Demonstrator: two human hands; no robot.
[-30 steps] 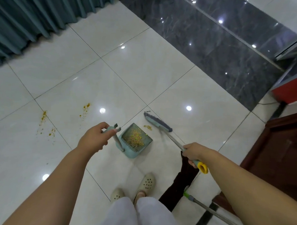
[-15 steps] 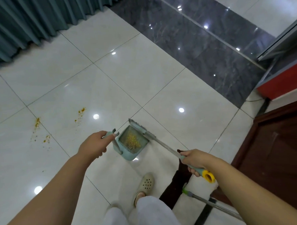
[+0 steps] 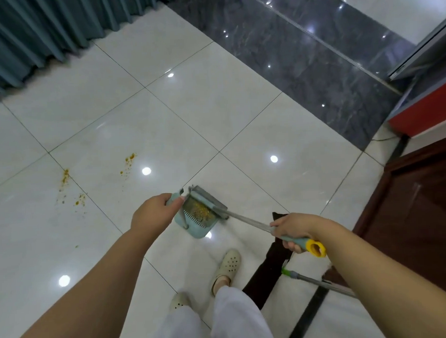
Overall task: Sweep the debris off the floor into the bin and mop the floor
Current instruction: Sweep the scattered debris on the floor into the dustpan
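My left hand [image 3: 152, 212] grips the upright handle of a pale blue dustpan [image 3: 197, 230] standing on the white tile floor. Yellow crumbs [image 3: 199, 211] lie inside the pan behind its comb teeth. My right hand [image 3: 293, 229] grips the broom handle near its yellow end cap [image 3: 315, 248]. The grey broom head [image 3: 208, 198] lies across the pan's open mouth. Two patches of yellow debris [image 3: 128, 162] [image 3: 72, 190] lie on the tiles to the left.
A mop handle with a green collar [image 3: 313, 280] lies on the floor at lower right, beside a dark cloth [image 3: 269, 269]. Teal curtains [image 3: 44, 31] hang at upper left. Dark wooden furniture [image 3: 420, 211] and a red-fronted unit [image 3: 426, 109] stand on the right. My feet [image 3: 226, 265] are just behind the pan.
The broom head swept from the floor right of the dustpan onto its mouth, pushing the small crumb pile in. My left foot stepped back.
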